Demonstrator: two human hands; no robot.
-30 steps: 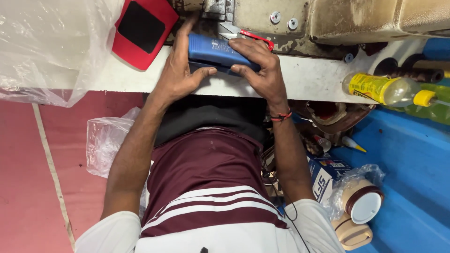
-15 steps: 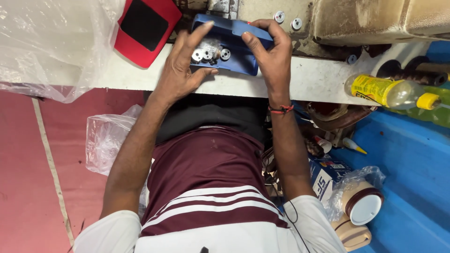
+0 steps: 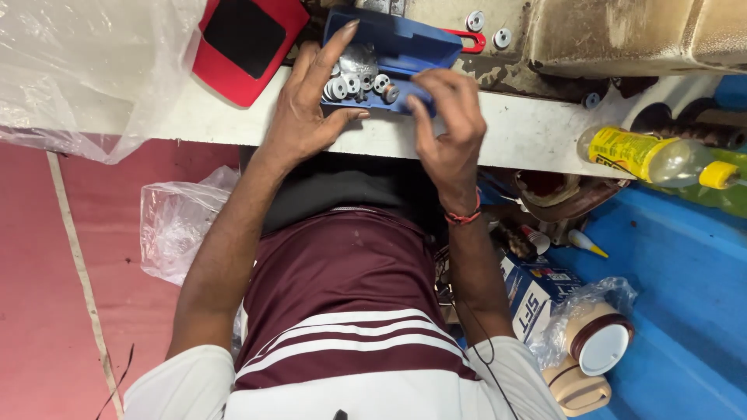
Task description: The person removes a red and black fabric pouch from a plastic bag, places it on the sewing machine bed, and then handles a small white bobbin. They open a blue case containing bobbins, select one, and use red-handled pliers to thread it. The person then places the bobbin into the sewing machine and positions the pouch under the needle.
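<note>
the left hand (image 3: 307, 117) lies at the left end of an open blue box (image 3: 405, 48) that stands at the front of a white shelf (image 3: 513, 132), close to its edge. its index finger is stretched out along the box side and the thumb presses the front corner, so this hand is steadying the box and not closing around it. the right hand (image 3: 451, 124) is at the front wall of the box, fingers curled together. it may pinch one small piece, but the fingers hide this and i cannot tell for sure.

inside the box is a heap of small metal bobbins (image 3: 354, 78). i can count about five or six round ones, and some more are covered by the left hand.

in my opinion the danger is the place of the box. it sits near the shelf edge, so a push from either hand could tip it, and the bobbins would roll down to the lap or the floor. a bobbin can also slip from the fingertips, because it is small and smooth.

around there is one red case (image 3: 249, 43) with a black panel, two round washers (image 3: 489, 28) on the dirty metal part behind, one yellow bottle (image 3: 654, 155) lying on its side, and one white cup (image 3: 599, 346) inside a plastic wrap.
</note>
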